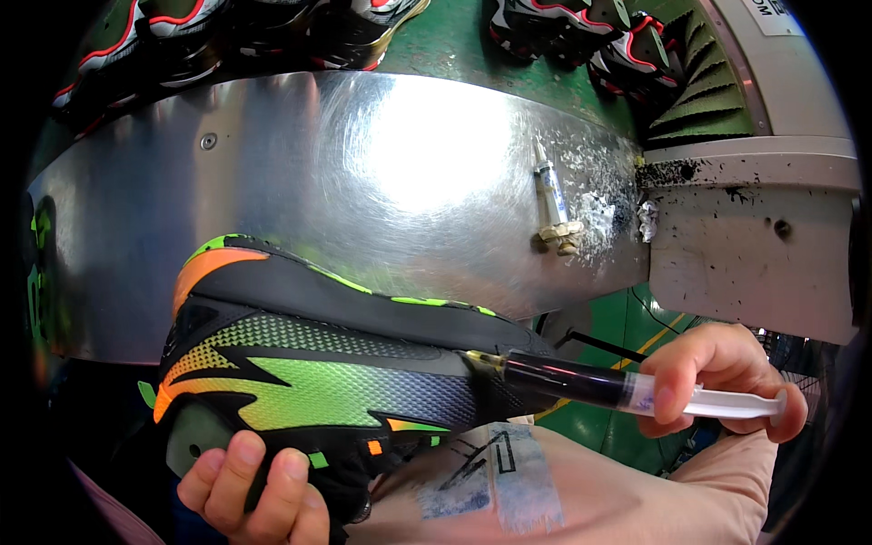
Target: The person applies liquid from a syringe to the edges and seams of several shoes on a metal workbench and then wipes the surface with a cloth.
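Note:
A black, green and orange sports shoe [318, 372] lies on its side in front of me, its dark sole edge toward the bench. My left hand [259, 490] grips it at the opening, fingers curled over a green last [195, 436] inside the heel end. My right hand [713, 381] holds a syringe [581, 381] filled with dark liquid, its white plunger running back between thumb and fingers. The syringe's yellowish tip meets the shoe's side near the toe, just under the sole edge; whether liquid comes out cannot be seen.
A shiny metal bench [291, 182] spans the middle. A second, smaller syringe [550, 186] lies on it beside a brass-coloured fitting [561, 234] and white smears. Several black, white and red shoes [363, 27] stand on a green surface behind. At the right is a pale machine housing [745, 245].

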{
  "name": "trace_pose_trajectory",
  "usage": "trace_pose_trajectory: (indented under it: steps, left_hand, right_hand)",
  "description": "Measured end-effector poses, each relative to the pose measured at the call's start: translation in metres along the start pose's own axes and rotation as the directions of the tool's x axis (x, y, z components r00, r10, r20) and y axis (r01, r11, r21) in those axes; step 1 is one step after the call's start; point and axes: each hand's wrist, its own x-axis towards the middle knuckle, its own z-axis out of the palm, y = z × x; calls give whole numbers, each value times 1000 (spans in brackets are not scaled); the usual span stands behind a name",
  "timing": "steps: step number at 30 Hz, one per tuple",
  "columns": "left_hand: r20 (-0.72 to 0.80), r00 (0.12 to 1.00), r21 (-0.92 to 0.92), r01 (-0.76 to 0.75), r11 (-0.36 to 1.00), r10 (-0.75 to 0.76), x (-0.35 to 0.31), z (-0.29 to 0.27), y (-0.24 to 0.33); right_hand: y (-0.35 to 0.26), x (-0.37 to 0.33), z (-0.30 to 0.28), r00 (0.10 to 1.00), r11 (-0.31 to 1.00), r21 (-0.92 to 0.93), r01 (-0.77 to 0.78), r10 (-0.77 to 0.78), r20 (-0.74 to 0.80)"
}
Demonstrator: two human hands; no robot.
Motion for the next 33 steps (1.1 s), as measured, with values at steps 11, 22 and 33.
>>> trace_pose_trajectory:
  steps: [11,22,33]
  left_hand:
    - [168,983,155,53,987,-79,21,-5,11]
    - [572,818,70,26,997,-62,102,-4,-23]
    - [757,586,295,88,951,-289,156,22,-37]
  right_hand:
    - [21,-27,-56,964,991,131,39,-71,258]
    - [84,-33,-96,990,926,373,58,-101,96]
    - [121,-27,-110,1000,778,628,20,-9,-21]
